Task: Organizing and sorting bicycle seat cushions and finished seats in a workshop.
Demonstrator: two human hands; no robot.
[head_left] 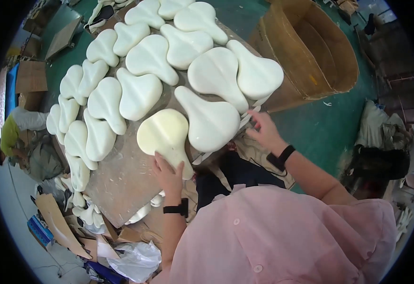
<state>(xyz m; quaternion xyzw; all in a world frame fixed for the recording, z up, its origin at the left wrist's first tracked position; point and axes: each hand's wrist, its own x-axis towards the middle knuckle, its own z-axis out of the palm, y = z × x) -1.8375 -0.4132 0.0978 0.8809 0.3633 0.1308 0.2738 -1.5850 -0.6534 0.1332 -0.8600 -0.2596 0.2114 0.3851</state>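
At the far left we see a co-worker in a yellow-green top, who is bending over a grey bundle, and behind this person are brown cartons. Lower down we find a leaning cardboard sheet and, more to the right, a clear plastic bag. Next comes the table, where many white saddle-shaped pieces lie close together in slanting rows, wide ends and narrow ends mixed. Our left hand, with a dark band on its wrist, is at the narrow end of the cream-yellow piece, which lies at the near side of the table. Its fingers and thumb are spread apart and touch this piece, but we cannot tell if they press it firmly. Just to the right is a glossy white piece, its wide end toward us. Beside that wide end is our right hand, half open, the fingers loosely bent, near some thin white strips; we see nothing gripped in it. Beyond stands a large open cardboard box, and at the far right there are pale sacks.
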